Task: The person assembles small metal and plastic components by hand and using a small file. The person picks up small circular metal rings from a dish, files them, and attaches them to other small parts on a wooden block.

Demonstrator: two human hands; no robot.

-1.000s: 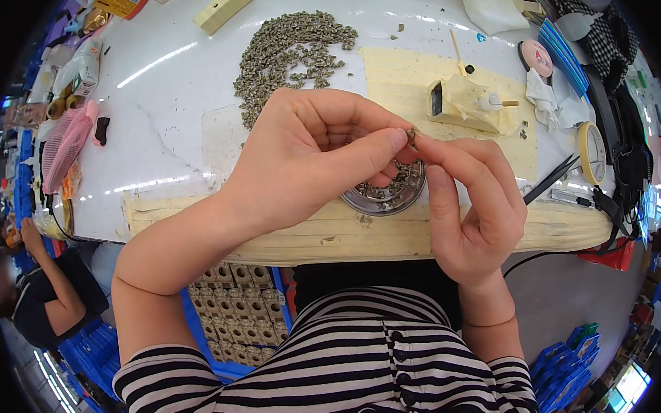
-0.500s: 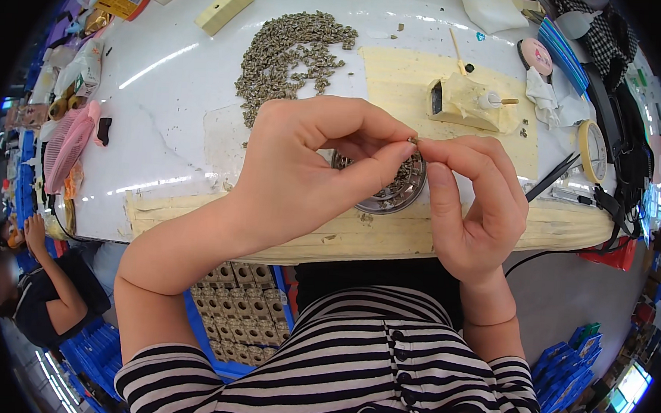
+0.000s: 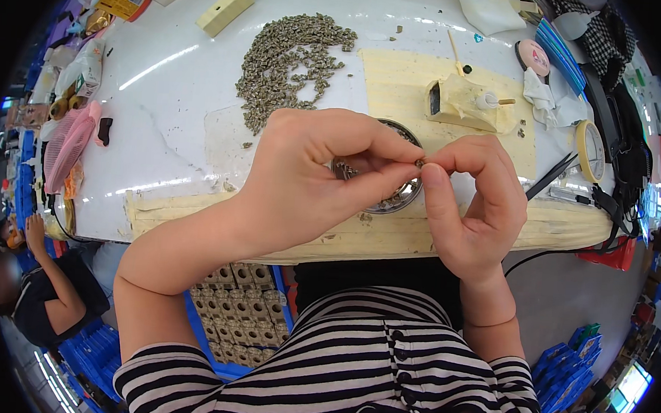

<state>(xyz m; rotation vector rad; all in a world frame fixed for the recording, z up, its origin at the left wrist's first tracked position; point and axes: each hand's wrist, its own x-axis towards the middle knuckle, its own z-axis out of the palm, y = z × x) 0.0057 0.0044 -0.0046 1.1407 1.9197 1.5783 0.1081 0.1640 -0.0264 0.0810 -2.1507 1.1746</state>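
Thumb and forefinger of my left hand [image 3: 313, 172] pinch a tiny metal part [image 3: 420, 163]. From the other side, the thumb and forefinger of my right hand [image 3: 476, 203] close on the same piece, so the fingertips of both hands meet. Its exact shape is too small to make out. Just below and behind my hands sits a round metal dish [image 3: 398, 202] with small metal parts in it, partly hidden by my left hand. Farther off, a heap of similar small metal parts [image 3: 279, 54] is spread on the white table.
A taped block [image 3: 467, 101] stands on yellowish tape at the right, with black tweezers [image 3: 552, 177] and a tape roll [image 3: 591, 151] beyond. A cream block [image 3: 225, 11] lies far left. Below the table edge, a blue crate [image 3: 236, 366] holds several metal blocks. Another person [image 3: 53, 289] sits at left.
My fingertips have come down slightly toward me with the metal part. My right thumb has risen to meet the forefinger at the piece. More of the dish's far rim shows.
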